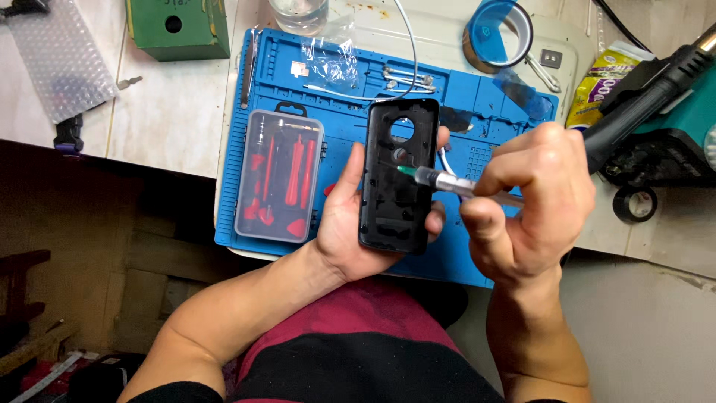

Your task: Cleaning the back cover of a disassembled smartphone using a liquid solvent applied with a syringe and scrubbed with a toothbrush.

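While the left hand [350,216] cradles the black plastic phone back cover [397,175] upright over the blue silicone mat [462,97], the right hand [533,198] pinches a green-tipped clear syringe [436,179], its tip touching the cover's inner face from the right.

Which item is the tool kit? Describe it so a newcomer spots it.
Start at the blue silicone work mat on the pale table. On its left part, beside the left hand, lies a clear rectangular plastic case of red tools. Nothing else there is transparent with red contents.
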